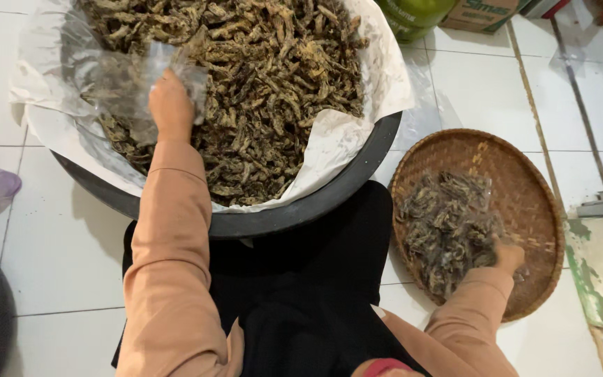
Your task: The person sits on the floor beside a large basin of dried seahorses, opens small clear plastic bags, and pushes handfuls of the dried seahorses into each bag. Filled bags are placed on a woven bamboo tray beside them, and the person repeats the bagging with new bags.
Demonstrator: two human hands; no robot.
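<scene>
A filled clear bag of dark fried strips (pixel 448 227) is held at its lower edge by the right hand (pixel 509 255), fingers closed on the plastic, and it lies on the round woven tray (pixel 532 174) just beside the big black basin (pixel 301 216). An empty clear plastic bag (pixel 134 87) is gripped by the left hand (pixel 171 105), fingers pinched on its film, over the heap of strips (pixel 266 91) in the paper-lined basin. The filled bag is best laid flat and released gently, so that the brittle strips are probably not crushed, while the empty bag's mouth is kept open above the heap.
</scene>
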